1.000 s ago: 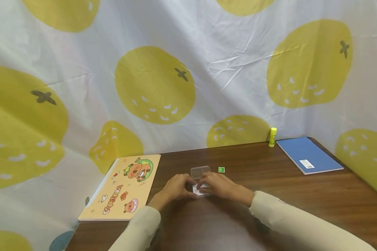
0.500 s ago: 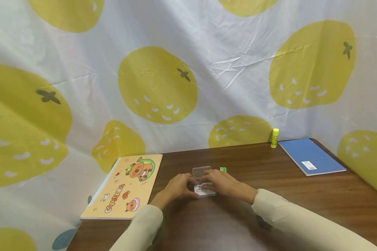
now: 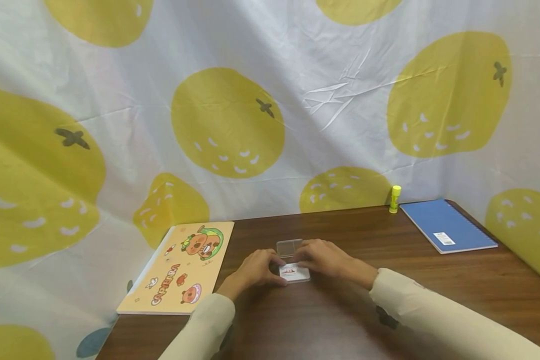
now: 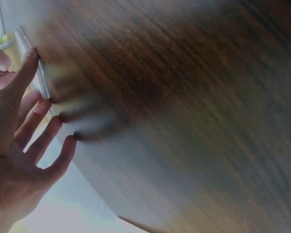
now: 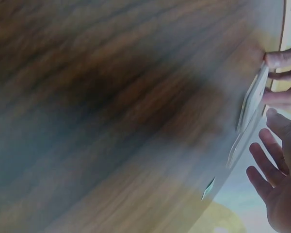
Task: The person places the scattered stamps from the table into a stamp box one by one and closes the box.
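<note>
A small flat clear plastic box (image 3: 302,274) lies on the table with its hinged lid (image 3: 288,247) folded back. Inside it is a white layer with a red printed mark. My left hand (image 3: 257,269) grips the box at its left end, thumb on the near edge and fingers on the far side. Over the lid's right corner, my right hand (image 3: 327,258) hovers with thumb and fingers apart and nothing between them. A small green square with a white border (image 5: 208,188) lies beyond the box in the right wrist view; the right hand hides it in the head view.
To the left lies a tan notebook with cartoon capybaras (image 3: 176,270). A blue notebook (image 3: 447,225) lies at the back right, beside an upright yellow glue stick (image 3: 394,199). A curtain with yellow fruit (image 3: 228,122) hangs behind the brown table (image 3: 297,325).
My right hand has drawn back to the right from the box's white layer, uncovering the red mark, and now covers the green square. The left hand keeps its grip.
</note>
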The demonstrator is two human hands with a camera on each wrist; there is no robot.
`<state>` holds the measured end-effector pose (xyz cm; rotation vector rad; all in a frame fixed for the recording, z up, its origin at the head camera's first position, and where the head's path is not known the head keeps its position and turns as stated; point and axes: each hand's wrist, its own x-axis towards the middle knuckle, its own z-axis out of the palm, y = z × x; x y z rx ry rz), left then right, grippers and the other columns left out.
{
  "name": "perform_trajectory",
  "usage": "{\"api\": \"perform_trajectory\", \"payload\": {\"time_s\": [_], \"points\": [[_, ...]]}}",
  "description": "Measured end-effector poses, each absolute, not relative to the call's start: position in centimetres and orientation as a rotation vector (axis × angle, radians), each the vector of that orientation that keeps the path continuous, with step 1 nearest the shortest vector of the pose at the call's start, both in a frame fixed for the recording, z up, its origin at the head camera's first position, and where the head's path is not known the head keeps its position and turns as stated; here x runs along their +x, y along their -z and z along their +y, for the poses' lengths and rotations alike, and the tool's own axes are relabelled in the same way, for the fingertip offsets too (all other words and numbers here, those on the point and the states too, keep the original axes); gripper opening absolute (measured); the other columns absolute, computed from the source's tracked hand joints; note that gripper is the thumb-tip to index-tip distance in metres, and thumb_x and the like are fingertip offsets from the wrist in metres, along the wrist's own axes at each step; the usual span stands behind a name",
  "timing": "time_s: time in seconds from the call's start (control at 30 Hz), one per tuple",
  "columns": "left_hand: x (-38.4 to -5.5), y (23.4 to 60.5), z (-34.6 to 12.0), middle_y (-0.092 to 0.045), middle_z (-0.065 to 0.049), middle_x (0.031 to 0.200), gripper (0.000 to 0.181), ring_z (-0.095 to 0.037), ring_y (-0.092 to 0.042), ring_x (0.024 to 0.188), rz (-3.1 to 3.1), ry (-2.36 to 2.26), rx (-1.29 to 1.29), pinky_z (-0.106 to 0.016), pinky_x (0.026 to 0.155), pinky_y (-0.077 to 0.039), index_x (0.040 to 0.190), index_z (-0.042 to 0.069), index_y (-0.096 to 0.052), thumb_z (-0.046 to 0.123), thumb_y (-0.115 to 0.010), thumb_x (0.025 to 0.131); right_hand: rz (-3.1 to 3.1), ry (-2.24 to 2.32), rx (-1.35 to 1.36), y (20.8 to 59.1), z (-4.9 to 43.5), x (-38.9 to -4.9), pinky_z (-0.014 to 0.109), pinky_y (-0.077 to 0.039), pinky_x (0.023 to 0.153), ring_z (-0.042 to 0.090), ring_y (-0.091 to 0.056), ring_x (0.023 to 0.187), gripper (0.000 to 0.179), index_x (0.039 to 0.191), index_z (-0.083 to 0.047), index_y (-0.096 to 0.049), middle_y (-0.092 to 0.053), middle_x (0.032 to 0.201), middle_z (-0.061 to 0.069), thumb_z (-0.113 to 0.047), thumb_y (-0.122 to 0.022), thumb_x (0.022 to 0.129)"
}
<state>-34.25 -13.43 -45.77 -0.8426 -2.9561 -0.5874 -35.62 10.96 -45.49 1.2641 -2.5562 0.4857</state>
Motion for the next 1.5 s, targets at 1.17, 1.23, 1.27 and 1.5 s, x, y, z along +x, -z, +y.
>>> {"api": "perform_trajectory", "payload": {"time_s": [1.17, 1.23, 1.27, 1.5], "points": [[-34.1, 45.6, -13.2, -0.073, 0.003, 0.110, 0.050, -0.016, -0.066, 0.101, -2.982, 0.620, -0.788, -0.039, 0.095, -0.054, 0.113, 0.015, -0.081, 0.039, -0.096, 0.072, -2.727, -0.539, 0.946, 46.3, 16.2, -39.6, 0.051, -0.058, 0.088, 0.031, -0.070, 0.105, 0.025, 0.118, -0.006, -0.076, -0.072, 0.113, 0.009, -0.012, -0.077, 0.094], [-34.0, 45.6, -13.2, -0.073, 0.003, 0.111, 0.050, -0.016, -0.065, 0.101, -2.986, 0.621, -0.783, -0.039, 0.095, -0.054, 0.114, 0.015, -0.081, 0.039, -0.096, 0.072, -2.729, -0.505, 0.963, 46.4, 16.2, -39.7, 0.050, -0.058, 0.087, 0.031, -0.069, 0.104, 0.027, 0.120, -0.004, -0.075, -0.072, 0.112, 0.010, -0.012, -0.076, 0.094], [-34.0, 45.6, -13.2, -0.073, 0.003, 0.110, 0.050, -0.016, -0.065, 0.100, -2.984, 0.619, -0.786, -0.039, 0.095, -0.054, 0.113, 0.015, -0.081, 0.039, -0.096, 0.072, -2.731, -0.494, 0.972, 46.4, 16.2, -39.7, 0.049, -0.058, 0.088, 0.031, -0.069, 0.103, 0.028, 0.120, -0.003, -0.075, -0.071, 0.111, 0.010, -0.012, -0.076, 0.094], [-34.1, 45.6, -13.4, -0.073, 0.003, 0.111, 0.051, -0.016, -0.066, 0.102, -2.982, 0.613, -0.790, -0.039, 0.095, -0.054, 0.113, 0.015, -0.081, 0.040, -0.096, 0.072, -2.678, -0.428, 1.083, 46.5, 16.1, -39.9, 0.044, -0.058, 0.082, 0.027, -0.067, 0.094, 0.030, 0.119, 0.001, -0.075, -0.070, 0.104, 0.010, -0.012, -0.078, 0.092]]}}
